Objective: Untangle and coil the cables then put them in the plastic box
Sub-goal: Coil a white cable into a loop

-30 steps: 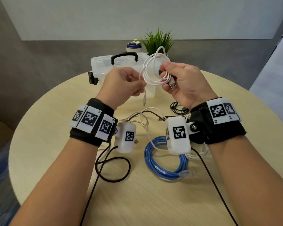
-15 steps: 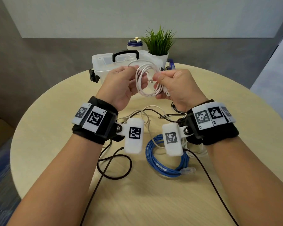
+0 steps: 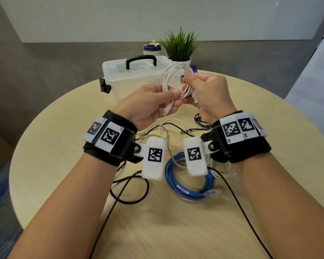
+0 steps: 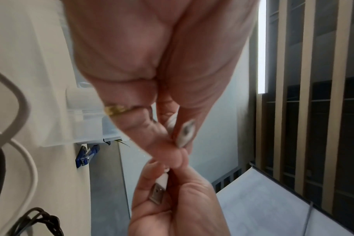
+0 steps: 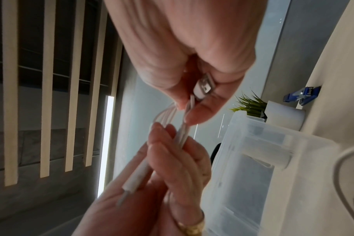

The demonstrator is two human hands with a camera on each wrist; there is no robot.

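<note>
Cables cover the middle of the round tabletop (image 3: pixel 51 165), largest first: the lidded plastic box (image 3: pixel 131 79) at the far edge, the coiled blue Ethernet cable (image 3: pixel 183 187) nearer us, and black and white leads tangled between. We hold the white USB cable (image 3: pixel 173 77) above them, right hand (image 3: pixel 209 96) pinching its loops and USB plug, left hand (image 3: pixel 150 103) pinching the small-plug tail. We should wrap that tail snugly while keeping the loops clamped, lest they spring open.
</note>
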